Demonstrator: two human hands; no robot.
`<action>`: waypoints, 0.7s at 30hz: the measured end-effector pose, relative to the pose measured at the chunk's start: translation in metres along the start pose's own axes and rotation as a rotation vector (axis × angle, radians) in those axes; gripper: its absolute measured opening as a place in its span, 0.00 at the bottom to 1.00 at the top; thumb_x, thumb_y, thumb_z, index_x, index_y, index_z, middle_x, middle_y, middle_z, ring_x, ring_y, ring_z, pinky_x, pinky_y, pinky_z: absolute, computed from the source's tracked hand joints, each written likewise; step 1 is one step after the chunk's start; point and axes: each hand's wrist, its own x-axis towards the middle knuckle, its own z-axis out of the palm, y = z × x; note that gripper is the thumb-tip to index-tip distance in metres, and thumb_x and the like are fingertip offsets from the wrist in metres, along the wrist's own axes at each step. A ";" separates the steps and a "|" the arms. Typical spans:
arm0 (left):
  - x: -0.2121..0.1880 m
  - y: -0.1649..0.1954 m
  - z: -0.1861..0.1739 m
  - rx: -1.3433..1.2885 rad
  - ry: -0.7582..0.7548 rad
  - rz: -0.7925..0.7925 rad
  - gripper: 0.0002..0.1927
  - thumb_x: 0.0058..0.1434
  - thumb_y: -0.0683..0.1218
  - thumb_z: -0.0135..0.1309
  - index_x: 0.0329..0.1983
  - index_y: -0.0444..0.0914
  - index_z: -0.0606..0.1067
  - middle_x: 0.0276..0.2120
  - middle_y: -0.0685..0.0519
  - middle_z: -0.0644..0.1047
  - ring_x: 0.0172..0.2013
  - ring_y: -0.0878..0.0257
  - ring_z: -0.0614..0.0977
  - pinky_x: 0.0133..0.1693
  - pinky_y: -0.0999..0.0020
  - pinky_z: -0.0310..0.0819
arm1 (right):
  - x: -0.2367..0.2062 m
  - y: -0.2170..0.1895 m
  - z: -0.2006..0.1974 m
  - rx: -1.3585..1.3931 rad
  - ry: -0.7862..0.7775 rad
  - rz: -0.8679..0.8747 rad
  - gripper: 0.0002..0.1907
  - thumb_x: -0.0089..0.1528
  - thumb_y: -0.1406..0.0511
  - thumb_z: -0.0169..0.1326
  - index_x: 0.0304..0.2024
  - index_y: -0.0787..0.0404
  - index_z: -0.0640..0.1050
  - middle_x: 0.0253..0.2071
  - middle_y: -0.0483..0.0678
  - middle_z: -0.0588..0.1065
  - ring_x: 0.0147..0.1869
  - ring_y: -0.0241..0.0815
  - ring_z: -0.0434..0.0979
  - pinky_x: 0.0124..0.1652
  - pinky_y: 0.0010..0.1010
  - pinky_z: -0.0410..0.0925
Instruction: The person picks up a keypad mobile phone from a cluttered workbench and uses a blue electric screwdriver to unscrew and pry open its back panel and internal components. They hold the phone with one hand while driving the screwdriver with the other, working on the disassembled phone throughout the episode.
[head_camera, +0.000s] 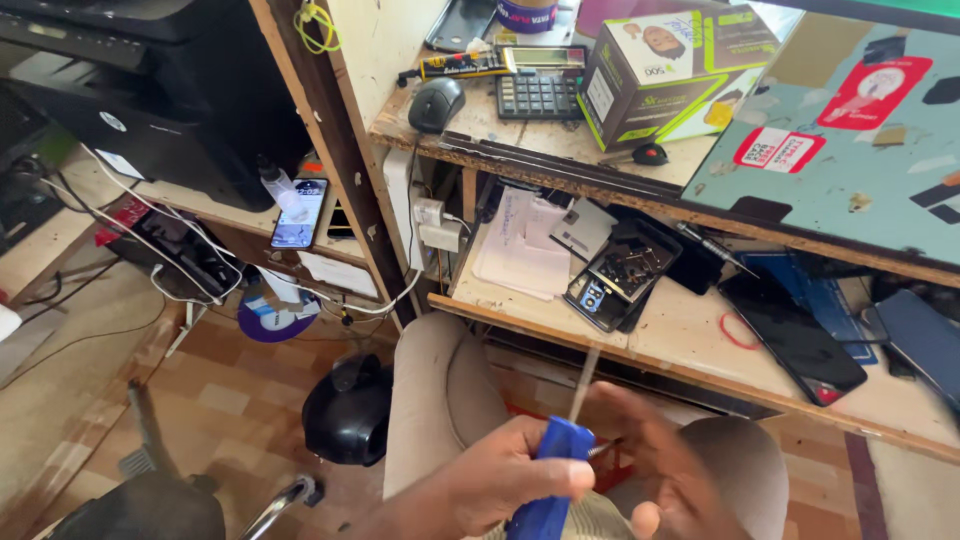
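A smartphone (299, 213) stood lit on the low shelf (190, 205) at the left. Over the person's lap, below the front edge of the table (690, 335), the left hand (495, 480) had its fingers clamped on the blue handle of a screwdriver (553, 470), its shaft pointing up. Just beside it, the right hand (665, 470) was blurred, fingers apart, near the shaft. An opened phone (622, 272) lay on the table.

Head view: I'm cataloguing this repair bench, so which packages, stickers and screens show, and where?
Cardboard box: upper shelf, green, white and dark.
Stickers: red and white, on teal laptop lid, right.
Smartphone: lit bluish screen, left shelf.
Dark phone: blank screen, lower shelf.
Calculator: grey display, upper shelf.
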 end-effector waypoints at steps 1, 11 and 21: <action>-0.003 0.009 0.001 0.002 -0.053 -0.047 0.12 0.62 0.51 0.61 0.39 0.39 0.76 0.31 0.62 0.74 0.32 0.75 0.74 0.34 0.80 0.66 | 0.000 -0.001 0.002 0.078 -0.055 0.081 0.41 0.62 0.46 0.61 0.65 0.67 0.67 0.64 0.57 0.70 0.67 0.46 0.68 0.61 0.38 0.62; -0.021 0.040 -0.018 0.149 -0.028 -0.174 0.17 0.59 0.51 0.67 0.39 0.32 0.78 0.30 0.58 0.74 0.32 0.70 0.74 0.35 0.73 0.66 | -0.005 -0.021 -0.016 -0.250 -0.361 0.334 0.18 0.66 0.61 0.59 0.55 0.62 0.78 0.44 0.49 0.80 0.50 0.38 0.81 0.43 0.30 0.74; 0.009 0.038 -0.037 -0.355 0.555 0.435 0.23 0.61 0.61 0.59 0.39 0.35 0.76 0.34 0.50 0.82 0.33 0.62 0.82 0.37 0.64 0.79 | 0.003 -0.020 0.000 0.209 0.229 0.371 0.12 0.69 0.66 0.51 0.49 0.68 0.80 0.33 0.46 0.76 0.34 0.32 0.72 0.34 0.24 0.66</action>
